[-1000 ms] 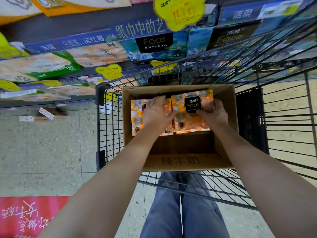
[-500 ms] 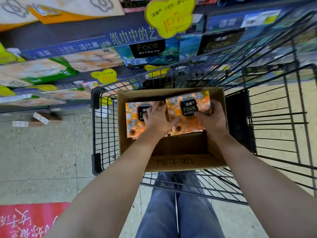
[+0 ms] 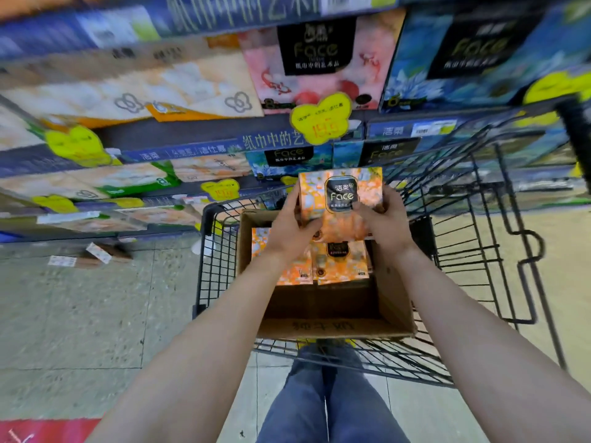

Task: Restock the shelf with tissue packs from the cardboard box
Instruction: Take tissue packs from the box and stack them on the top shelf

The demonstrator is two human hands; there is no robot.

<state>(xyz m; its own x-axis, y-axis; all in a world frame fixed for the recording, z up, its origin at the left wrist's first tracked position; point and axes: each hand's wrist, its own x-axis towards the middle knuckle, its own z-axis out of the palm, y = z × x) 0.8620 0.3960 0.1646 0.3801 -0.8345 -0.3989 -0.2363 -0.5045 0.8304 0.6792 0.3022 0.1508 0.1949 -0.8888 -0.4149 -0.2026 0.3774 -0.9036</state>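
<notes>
The orange flower-printed tissue pack with a black "Face" label (image 3: 340,199) is held in the air, above the far end of the box and in front of the shelving.

The tiered store shelf with blue edge strips (image 3: 192,150) spans the whole upper part of the view. It is loaded with large tissue bundles, among them a pink bundle with red fish (image 3: 265,75) and a blue floral bundle (image 3: 412,68). Below it lies a grey speckled tile floor (image 3: 80,314), which turns to a beige floor (image 3: 559,282) on the right. A red mat with white marks (image 3: 48,431) covers the near left corner.

A black wire shopping cart (image 3: 209,208) stands on the floor against the shelf. Inside it sits an open brown cardboard box (image 3: 393,292). More orange tissue packs (image 3: 340,263) lie flat at its far end, and its near half shows bare cardboard.

The person's blue-jeaned legs (image 3: 335,404) show beneath the cart. A yellow flower-shaped price tag (image 3: 319,119) hangs from a shelf edge.

The left hand (image 3: 289,228) grips the raised pack's left side and the right hand (image 3: 388,219) grips its right side, fingers curled onto the front.
</notes>
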